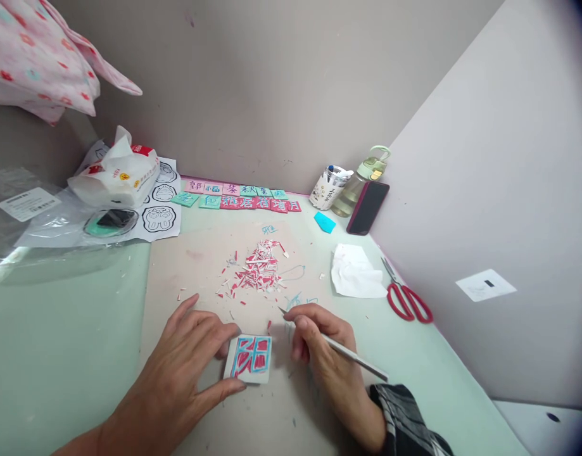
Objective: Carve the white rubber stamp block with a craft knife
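Note:
My left hand (186,354) pinches the left side of a small square carving block (253,362) between thumb and fingers, its index finger stretched out. White at its rim, the block lies on the board and bears red areas with blue lines drawn like a character. To the right, my right hand (326,354) grips a slim silver craft knife (354,358) like a pen. The blade tip points up and left, apart from the block. Beyond both hands lies a heap of red and white shavings (259,272), with loose bits scattered around it.
Rows of pink, green and red character tiles (257,202) line the back. A tissue pack (122,171) lies on printed paper at left. At right are a pen jar (326,190), water bottle (350,193), phone (368,209), cyan piece (325,221), crumpled tissue (354,272) and red-handled scissors (407,301).

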`<state>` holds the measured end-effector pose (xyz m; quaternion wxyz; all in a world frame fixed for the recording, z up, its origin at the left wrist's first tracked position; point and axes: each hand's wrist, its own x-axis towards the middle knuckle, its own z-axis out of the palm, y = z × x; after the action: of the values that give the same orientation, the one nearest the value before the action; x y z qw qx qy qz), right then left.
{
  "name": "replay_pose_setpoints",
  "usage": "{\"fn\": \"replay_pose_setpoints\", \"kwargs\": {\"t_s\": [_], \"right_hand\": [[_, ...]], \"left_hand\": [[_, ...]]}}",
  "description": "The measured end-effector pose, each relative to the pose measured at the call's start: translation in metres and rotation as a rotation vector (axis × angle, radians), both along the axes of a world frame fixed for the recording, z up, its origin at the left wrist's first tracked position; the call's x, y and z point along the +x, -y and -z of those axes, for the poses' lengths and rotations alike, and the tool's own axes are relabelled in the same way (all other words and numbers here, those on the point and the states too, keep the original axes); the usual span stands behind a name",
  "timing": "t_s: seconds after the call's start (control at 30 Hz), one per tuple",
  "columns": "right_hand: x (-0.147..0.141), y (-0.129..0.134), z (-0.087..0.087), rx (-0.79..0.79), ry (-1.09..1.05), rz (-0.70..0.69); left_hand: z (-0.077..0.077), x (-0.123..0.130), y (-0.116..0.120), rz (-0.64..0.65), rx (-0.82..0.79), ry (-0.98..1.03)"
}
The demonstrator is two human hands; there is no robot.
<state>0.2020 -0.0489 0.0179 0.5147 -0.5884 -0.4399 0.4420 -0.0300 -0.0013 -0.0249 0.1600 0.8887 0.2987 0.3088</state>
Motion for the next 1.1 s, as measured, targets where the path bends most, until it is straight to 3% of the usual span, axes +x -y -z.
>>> {"fn": "replay_pose_setpoints", "kwargs": {"t_s": [0.07, 0.2, 0.27, 0.47, 0.77, 1.1], "right_hand": [[-0.002, 0.0, -0.003, -0.004, 0.004, -0.01], [-0.01, 0.003, -0.007, -0.085, -0.111, -0.215], [-0.012, 0.004, -0.007, -0.114, -0.137, -0.255], [-0.017, 0.006, -0.001, -0.096, -0.086, -0.223], [-0.03, 0.016, 0.0, -0.021, 0.077, -0.27], [-0.032, 0.018, 0.003, -0.033, 0.062, -0.252]], "left_hand": [[-0.002, 0.0, 0.002, 0.012, 0.016, 0.013], [-0.003, 0.0, 0.003, 0.021, 0.022, 0.0], [-0.004, 0.001, 0.002, 0.022, 0.022, -0.006], [-0.015, 0.004, 0.006, -0.041, 0.015, 0.084], [-0.016, 0.004, 0.004, 0.024, -0.046, 0.022], [-0.024, 0.01, 0.017, -0.045, 0.147, 0.028]]}}
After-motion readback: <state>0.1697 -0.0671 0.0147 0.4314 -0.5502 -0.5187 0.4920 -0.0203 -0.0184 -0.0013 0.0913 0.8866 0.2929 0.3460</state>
